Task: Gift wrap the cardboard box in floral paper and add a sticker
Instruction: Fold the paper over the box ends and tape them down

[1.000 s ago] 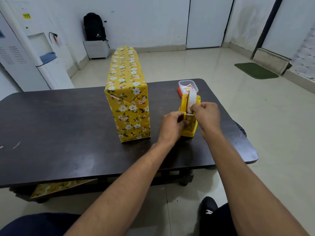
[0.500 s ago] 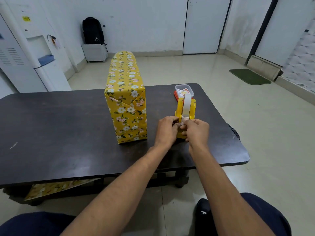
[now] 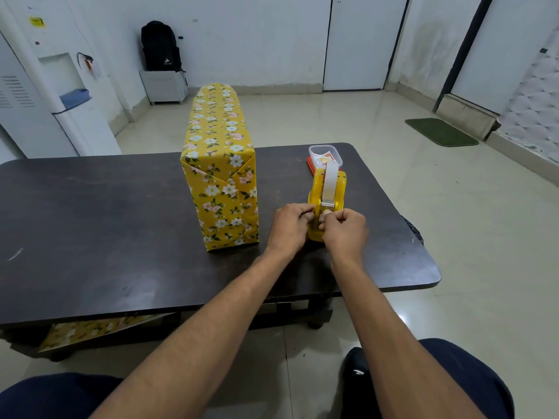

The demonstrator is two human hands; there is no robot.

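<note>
Right now my left hand (image 3: pixel 287 226) is curled against the left side of the yellow tape dispenser (image 3: pixel 328 192), with its fingers (image 3: pixel 307 214) gripping the body. My right hand (image 3: pixel 344 234) is closed at the dispenser's near face, and its fingers (image 3: pixel 328 220) and thumb pinch the end of the white tape (image 3: pixel 329 178) just under the cutter.

The box (image 3: pixel 220 189), fully covered in yellow floral paper (image 3: pixel 217 122), stands upright on the dark worktop (image 3: pixel 90 222). It sits just left of my left fingers, with a narrow gap between them. Left of the box, bare worktop runs wide. A bare band also lies between my fingers and the near edge, which both forearms cross. To the right of my right fingers there is less surface before the right edge and its rounded near corner.

Beyond my fingers, just behind the dispenser, a clear tub (image 3: pixel 325 152) sits on a red lid (image 3: pixel 310 164) near the far edge. An orange-and-yellow print inside the tub is too small to read.

My fingertips cover most of the pinched strip, so I cannot tell how much tape is drawn out. My right hand also hides part of the dispenser's near base. The box blocks the worktop behind it.

Below the near edge, to the left of my fingers, a scrap of floral paper (image 3: pixel 99 328) shows only in part. Past the right edge a dark object (image 3: pixel 411 231) is cut off, and I cannot make out what it is.
</note>
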